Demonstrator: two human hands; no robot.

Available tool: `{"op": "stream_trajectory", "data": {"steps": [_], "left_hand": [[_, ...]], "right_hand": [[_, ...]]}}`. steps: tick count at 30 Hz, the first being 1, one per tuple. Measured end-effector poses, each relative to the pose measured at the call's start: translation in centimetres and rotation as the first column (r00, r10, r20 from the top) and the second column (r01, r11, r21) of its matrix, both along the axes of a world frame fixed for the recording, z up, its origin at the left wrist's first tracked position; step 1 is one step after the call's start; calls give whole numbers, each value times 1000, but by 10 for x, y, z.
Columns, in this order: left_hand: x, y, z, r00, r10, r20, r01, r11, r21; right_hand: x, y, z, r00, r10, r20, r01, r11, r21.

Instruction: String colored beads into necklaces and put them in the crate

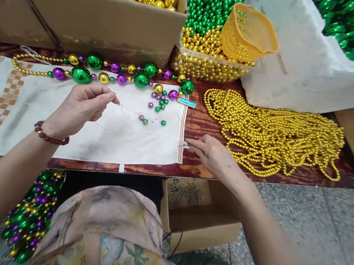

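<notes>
The small loose beads (157,108) are lying at centre frame on a white cloth (110,141), most of them clustering just below a long strand of large green, purple and gold beads (141,79). A fine thread (122,107) is trailing from the fingertips of the left hand (82,104); its full course is too faint to follow. The left thumb and forefinger are pressing together at the thread's end, the other fingers curling in. The fingers of the right hand (214,155) are closing together on a small metal tool (182,144), whose tips are pointing left over the cloth's edge; its exact type is not readable.

The cloth is covering part of a dark red-brown table (191,168). A heap of gold bead strands (281,139) is resting right of centre. A cardboard box (97,18) is holding gold beads at upper left; beside it, a clear tub (205,68) is containing green and gold beads, with an orange basket (231,35) leaning on them. A white foam box (286,74) is occupying the upper right. An open carton (202,235) is standing below the table.

The left forearm is reaching up from lower left, wearing a beaded bracelet (51,134); the right is extending inward from lower right, its hand lying low near the table.
</notes>
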State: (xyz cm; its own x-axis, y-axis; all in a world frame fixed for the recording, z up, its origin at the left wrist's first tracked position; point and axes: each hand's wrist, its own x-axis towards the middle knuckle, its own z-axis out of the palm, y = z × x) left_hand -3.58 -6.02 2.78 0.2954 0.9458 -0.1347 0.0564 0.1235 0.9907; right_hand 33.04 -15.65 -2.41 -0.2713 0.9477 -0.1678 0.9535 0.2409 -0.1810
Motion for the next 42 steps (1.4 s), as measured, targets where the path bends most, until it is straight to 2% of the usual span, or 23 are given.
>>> {"op": "stream_trajectory", "data": {"steps": [9,15,18,21,24,28,32,35,39,42], "left_hand": [[1,-3,4,999,-3,38,3,1000,-5],[-1,-2,4,996,35,86,-30,998,-62],[-7,2,-3,985,109,131,-91,987,-130],[-16,6,-12,955,239,176,-208,962,-178],[-24,6,-21,911,342,231,-291,929,-229],[-32,2,-32,841,461,281,-378,874,-304],[-40,-3,-39,813,480,329,-354,857,-375],[-46,-5,-42,799,485,356,-306,837,-453],[-48,-7,-44,793,516,324,-311,800,-514],[-45,-10,-44,798,504,330,-305,810,-500]], "right_hand": [[-43,14,11,961,-3,276,48,987,-155],[-40,17,-4,962,-16,273,58,988,-144],[-36,16,-9,987,-23,160,35,997,-73],[-53,18,-5,993,87,-75,-89,995,-36],[-94,25,2,936,186,-298,-193,981,5],[-157,43,6,908,206,-366,-205,978,42],[-195,63,9,876,193,-442,-210,978,9],[-207,74,10,827,152,-542,-185,983,-7],[-220,84,9,787,77,-612,-134,990,-47],[-230,89,5,744,24,-668,-102,992,-78]]}}
